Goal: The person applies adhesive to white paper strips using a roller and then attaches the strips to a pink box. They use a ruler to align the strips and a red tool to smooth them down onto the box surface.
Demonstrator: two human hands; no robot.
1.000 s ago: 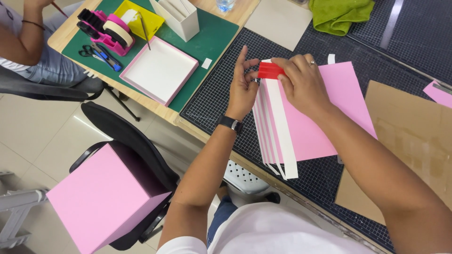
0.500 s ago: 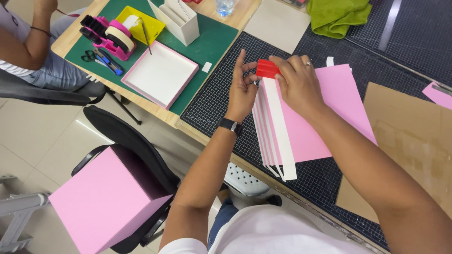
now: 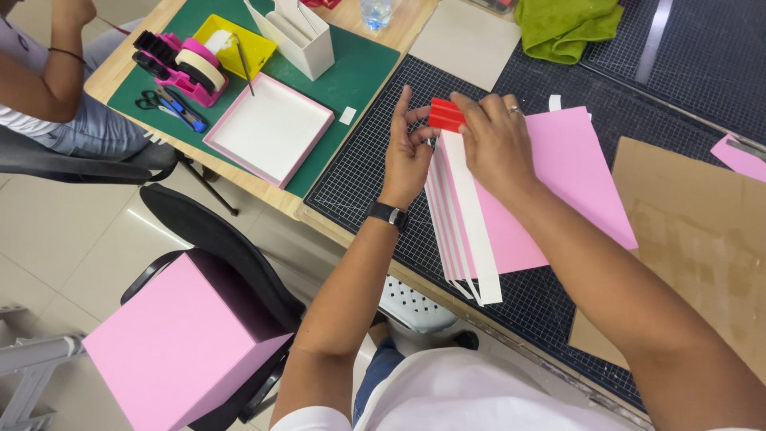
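red block point(image 3: 445, 114): small, ribbed, pinched in my fingertips, possibly a clip
white strips point(image 3: 469, 215): long stack, fanned, flat on pink sheet point(image 3: 566, 183)

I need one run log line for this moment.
left hand: touches red block | right hand: grips red block | below: white strips, pink sheet | surface: cutting mat

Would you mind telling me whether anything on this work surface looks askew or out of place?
The white strips under the pink sheet fan out unevenly and overhang the cutting mat's near edge. Nothing looks spilled or damaged.
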